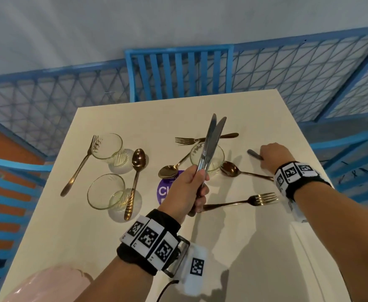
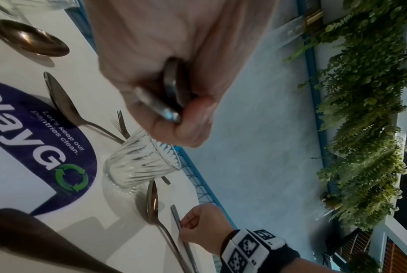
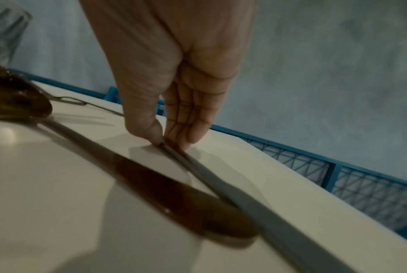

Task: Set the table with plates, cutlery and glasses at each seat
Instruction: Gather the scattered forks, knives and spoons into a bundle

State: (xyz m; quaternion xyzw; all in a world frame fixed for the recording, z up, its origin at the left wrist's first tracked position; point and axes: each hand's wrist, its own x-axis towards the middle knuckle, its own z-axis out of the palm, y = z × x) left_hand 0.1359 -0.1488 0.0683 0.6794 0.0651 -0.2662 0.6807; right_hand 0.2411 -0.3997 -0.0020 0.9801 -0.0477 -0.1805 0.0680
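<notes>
My left hand (image 1: 197, 186) grips two silver knives (image 1: 211, 142) by the handles, blades pointing up over the table's middle; their handle ends (image 2: 170, 96) show in the left wrist view. My right hand (image 1: 264, 158) pinches a third knife (image 1: 254, 154) that lies flat near the right edge; thumb and fingers (image 3: 191, 134) meet on its blade (image 3: 221, 184). Three ribbed glasses (image 1: 107, 149) (image 1: 105, 194) (image 1: 208, 158) stand on the white table (image 1: 244, 247). Gold spoons (image 1: 138, 159) (image 1: 170, 171) (image 1: 229, 168) and gold forks (image 1: 78, 168) (image 1: 200, 139) (image 1: 255, 199) lie scattered around them.
A pink plate (image 1: 48, 284) sits at the near left corner. A purple round sticker (image 1: 164, 190) marks the table's middle. Blue chairs (image 1: 178, 70) stand at the far side and the left, with a blue mesh fence (image 1: 298, 68) behind. The table's right edge (image 1: 305, 131) is close to my right hand.
</notes>
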